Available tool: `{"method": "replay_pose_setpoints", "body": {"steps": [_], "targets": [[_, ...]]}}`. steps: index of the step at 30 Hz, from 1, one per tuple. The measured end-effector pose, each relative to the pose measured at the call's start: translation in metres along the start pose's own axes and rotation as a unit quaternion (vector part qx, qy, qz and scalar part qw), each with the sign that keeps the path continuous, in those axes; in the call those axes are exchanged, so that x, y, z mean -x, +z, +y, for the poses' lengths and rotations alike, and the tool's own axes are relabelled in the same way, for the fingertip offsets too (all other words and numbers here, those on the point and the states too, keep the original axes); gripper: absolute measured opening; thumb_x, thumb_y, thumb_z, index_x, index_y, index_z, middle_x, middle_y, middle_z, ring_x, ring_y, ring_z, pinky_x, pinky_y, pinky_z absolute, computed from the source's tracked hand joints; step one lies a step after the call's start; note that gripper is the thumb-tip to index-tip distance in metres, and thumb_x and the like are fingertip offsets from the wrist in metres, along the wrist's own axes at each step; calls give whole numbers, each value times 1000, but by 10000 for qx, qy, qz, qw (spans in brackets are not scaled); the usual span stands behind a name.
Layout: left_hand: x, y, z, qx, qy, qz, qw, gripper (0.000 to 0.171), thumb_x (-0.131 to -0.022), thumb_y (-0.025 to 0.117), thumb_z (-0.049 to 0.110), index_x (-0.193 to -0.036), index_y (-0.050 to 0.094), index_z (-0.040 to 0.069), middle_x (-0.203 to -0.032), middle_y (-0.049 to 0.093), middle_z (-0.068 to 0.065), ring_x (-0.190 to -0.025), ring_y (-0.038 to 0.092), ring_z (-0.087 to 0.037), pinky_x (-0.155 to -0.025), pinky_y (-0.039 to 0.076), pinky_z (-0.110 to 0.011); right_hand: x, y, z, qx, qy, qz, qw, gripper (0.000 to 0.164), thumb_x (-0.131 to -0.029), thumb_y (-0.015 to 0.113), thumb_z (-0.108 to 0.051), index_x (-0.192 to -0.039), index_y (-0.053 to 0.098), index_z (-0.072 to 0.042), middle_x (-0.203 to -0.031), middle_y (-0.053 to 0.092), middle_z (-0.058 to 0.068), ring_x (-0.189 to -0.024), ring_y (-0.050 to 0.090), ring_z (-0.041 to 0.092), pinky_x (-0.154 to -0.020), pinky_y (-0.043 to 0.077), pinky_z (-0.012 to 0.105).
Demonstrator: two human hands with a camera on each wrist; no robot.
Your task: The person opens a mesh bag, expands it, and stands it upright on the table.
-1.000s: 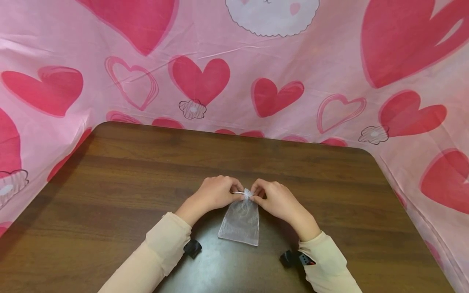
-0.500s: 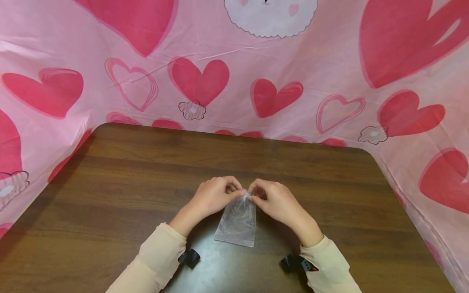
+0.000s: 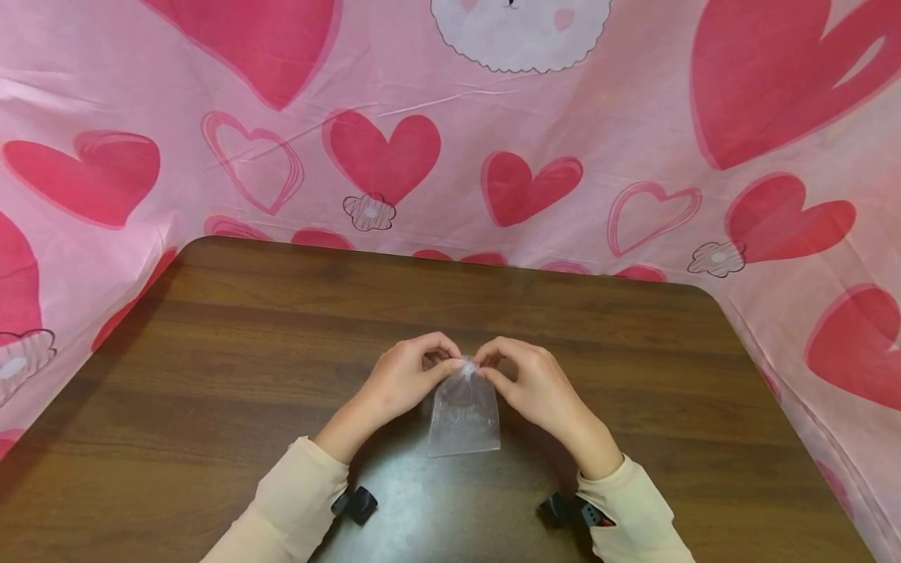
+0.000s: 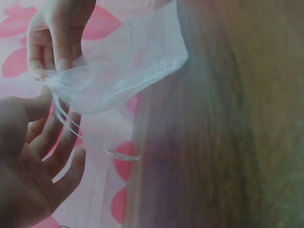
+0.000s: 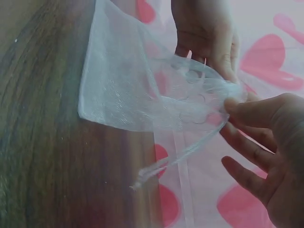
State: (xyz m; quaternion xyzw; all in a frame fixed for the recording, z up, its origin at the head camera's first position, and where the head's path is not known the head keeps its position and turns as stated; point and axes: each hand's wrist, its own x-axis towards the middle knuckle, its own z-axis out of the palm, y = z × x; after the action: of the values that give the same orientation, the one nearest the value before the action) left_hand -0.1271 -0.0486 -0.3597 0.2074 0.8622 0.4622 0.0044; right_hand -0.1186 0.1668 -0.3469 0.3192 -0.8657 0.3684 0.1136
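A sheer white organza drawstring bag (image 3: 464, 422) hangs from both hands above the table, its neck gathered into a tight bunch. The left hand (image 3: 408, 375) pinches the left side of that neck between thumb and forefinger. On the opposite side the right hand (image 3: 531, 379) does the same, fingertips almost meeting the left ones. A ribbon drawstring (image 4: 71, 126) trails beside the left fingers in the left wrist view. Another drawstring end (image 5: 190, 149), knotted at its tip, dangles below the right thumb in the right wrist view. The bag is see-through, and nothing inside can be made out.
Beneath the hands is a dark brown wooden table (image 3: 281, 313) with rounded far corners. A pink cloth (image 3: 464, 156) printed with red hearts hangs behind it and along both sides. Black wrist devices (image 3: 359, 504) stick out from the cream sleeves (image 3: 288, 493).
Both hands stay at the bag's neck and have risen slightly. The bag's lower edge has swung up and a little right. The silvery cord seen at the left fingers earlier is now hidden in the head view.
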Motion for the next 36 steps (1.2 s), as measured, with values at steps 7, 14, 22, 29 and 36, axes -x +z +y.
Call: {"method": "replay_pose_setpoints", "body": {"steps": [7, 14, 22, 29, 36], "targets": [[1, -3, 4, 277, -62, 370, 9989, 6, -93, 71, 24, -93, 66, 21, -90, 69, 8, -76, 63, -9, -72, 51, -34, -3, -2, -4, -358, 54, 358, 9987, 26, -79, 80, 1, -101, 69, -8, -93, 71, -1, -86, 66, 12, -76, 55, 38], [4, -4, 7, 332, -193, 570, 9976, 6, -92, 71, 24, -91, 66, 22, -90, 69, 10, -75, 62, -9, -71, 50, -34, -2, -2, -8, -479, 665, 483, 9955, 13, -88, 75, -8, -100, 72, -9, -92, 72, -3, -85, 66, 10, -75, 55, 44], [7, -3, 12, 368, -145, 575, 9976, 5, -93, 71, 22, -91, 66, 23, -88, 68, 10, -70, 59, -11, -66, 48, -33, -1, 1, -11, -632, 879, 329, 9936, 5, -90, 73, -10, -95, 74, -8, -91, 73, -1, -85, 66, 11, -75, 54, 41], [6, -3, 12, 2, -178, 750, 9970, 6, -92, 71, 29, -91, 67, 25, -86, 69, 11, -67, 58, -11, -65, 46, -34, 0, 2, -11, -552, 771, 553, 9940, 4, -88, 75, -7, -91, 73, -8, -85, 71, -3, -79, 64, 10, -71, 53, 36], [7, -4, 11, -464, -140, 895, 9948, 9, -92, 71, 34, -93, 69, 25, -83, 69, 11, -68, 58, -6, -67, 45, -37, 0, 2, -8, -402, 654, 714, 9945, 4, -87, 75, -5, -90, 72, -6, -84, 70, -3, -77, 63, 13, -70, 53, 41]]}}
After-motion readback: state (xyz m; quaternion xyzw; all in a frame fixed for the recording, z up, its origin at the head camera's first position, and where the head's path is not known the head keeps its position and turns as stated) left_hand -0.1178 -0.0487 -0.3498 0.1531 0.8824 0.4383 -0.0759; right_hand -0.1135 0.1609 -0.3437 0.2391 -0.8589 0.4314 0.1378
